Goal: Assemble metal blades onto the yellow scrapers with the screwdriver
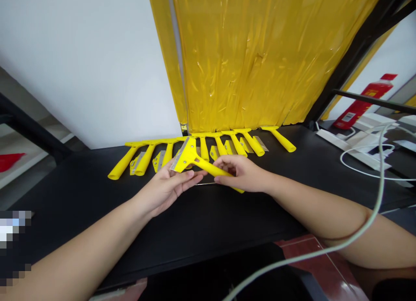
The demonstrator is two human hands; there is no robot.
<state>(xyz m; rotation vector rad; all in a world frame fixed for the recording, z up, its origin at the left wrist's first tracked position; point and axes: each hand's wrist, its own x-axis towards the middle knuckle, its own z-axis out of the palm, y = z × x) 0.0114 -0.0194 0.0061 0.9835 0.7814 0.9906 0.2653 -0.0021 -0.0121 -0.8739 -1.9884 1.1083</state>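
A yellow scraper [187,155] with a metal blade at its head is held up above the black tabletop, tilted with the blade end to the upper left. My right hand [240,173] is closed around its handle, thumb in front. At the head end, my left hand [172,184] holds the scraper, with its index finger partly hidden behind the blade and its thumb just below. Behind both hands lies a row of several similar yellow scrapers [144,160], handles toward me. Small yellow pieces with metal blades [159,160] lie between the handles, some partly hidden.
Yellow plastic sheeting [253,58] and a white panel [97,67] stand behind the black table [195,218]. At right are a red bottle [360,103], white power strips [351,149] and a pale cable [325,251] crossing over my right forearm. Black frame bars [354,53] flank the table.
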